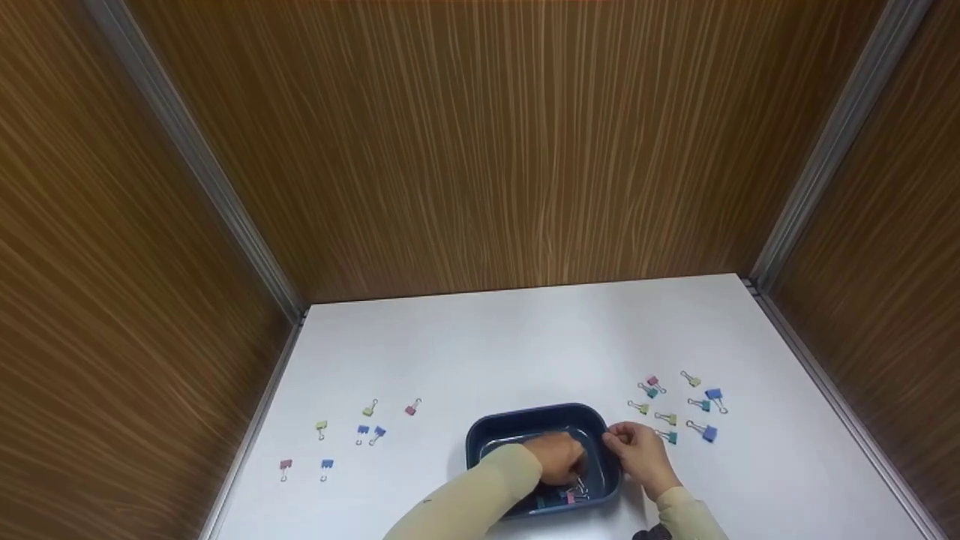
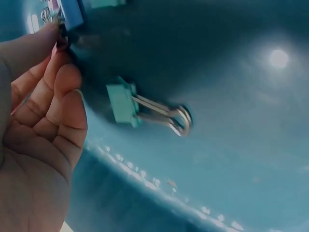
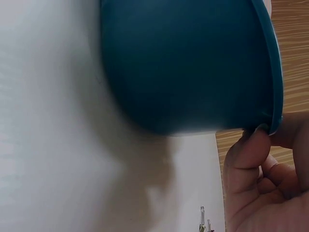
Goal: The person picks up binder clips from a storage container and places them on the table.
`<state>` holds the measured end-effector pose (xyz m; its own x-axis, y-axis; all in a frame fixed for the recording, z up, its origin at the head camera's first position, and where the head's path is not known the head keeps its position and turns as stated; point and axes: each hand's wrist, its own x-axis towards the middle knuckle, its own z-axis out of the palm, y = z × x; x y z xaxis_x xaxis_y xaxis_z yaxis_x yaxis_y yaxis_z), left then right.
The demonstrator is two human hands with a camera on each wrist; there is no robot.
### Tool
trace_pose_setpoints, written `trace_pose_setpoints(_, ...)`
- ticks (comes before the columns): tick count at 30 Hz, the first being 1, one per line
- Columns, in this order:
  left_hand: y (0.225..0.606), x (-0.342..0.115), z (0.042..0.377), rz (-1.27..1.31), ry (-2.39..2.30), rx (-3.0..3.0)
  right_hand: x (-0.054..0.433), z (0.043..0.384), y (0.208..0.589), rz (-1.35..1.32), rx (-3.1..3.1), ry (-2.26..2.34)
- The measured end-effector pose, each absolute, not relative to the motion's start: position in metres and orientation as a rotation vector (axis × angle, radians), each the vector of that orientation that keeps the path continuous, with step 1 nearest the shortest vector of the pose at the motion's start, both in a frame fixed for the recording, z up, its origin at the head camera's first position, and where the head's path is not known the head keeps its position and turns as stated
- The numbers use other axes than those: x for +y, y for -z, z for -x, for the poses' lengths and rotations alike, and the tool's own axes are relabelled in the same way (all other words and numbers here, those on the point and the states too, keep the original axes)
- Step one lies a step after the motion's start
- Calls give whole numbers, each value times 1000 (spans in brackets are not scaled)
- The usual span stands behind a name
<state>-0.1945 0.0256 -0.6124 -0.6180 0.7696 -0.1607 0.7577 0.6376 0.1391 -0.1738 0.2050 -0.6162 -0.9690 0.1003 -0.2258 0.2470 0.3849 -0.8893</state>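
Observation:
A dark blue basin [image 1: 487,421] stands on the white table, with several binder clips [image 1: 571,497] in its near end. Inside it my left hand [image 1: 556,456] reaches down. In the left wrist view its thumb and fingertips pinch a small binder clip [image 2: 62,42], mostly hidden and partly pink. Close to that hand a green binder clip [image 2: 123,104] lies on the basin floor, and a blue clip [image 2: 71,13] is just beyond the fingertips. My right hand [image 1: 643,456] grips the basin's right rim [image 3: 276,72] between thumb and fingers.
On the table left of the basin lie scattered binder clips, among them a red one [image 1: 286,465] and a blue one [image 1: 327,464]. A group of mixed clips [image 1: 666,418] lies right of it, near my right hand. Wood-grain panels [image 1: 480,150] enclose the table.

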Motion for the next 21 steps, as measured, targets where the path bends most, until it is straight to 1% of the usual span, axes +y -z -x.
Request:
trace_pose_setpoints(11, 618, 29, 197, -1236, -222, 2679, 205, 174, 616, -330, 2489, 1642)
trace_pose_setpoints(16, 616, 29, 197, -1326, -182, 2631, 205, 175, 616, -323, 2489, 1637)
trace_pose_setpoints(21, 617, 30, 199, -1389, -243, 2544, 205, 174, 618, -314, 2503, 1653)
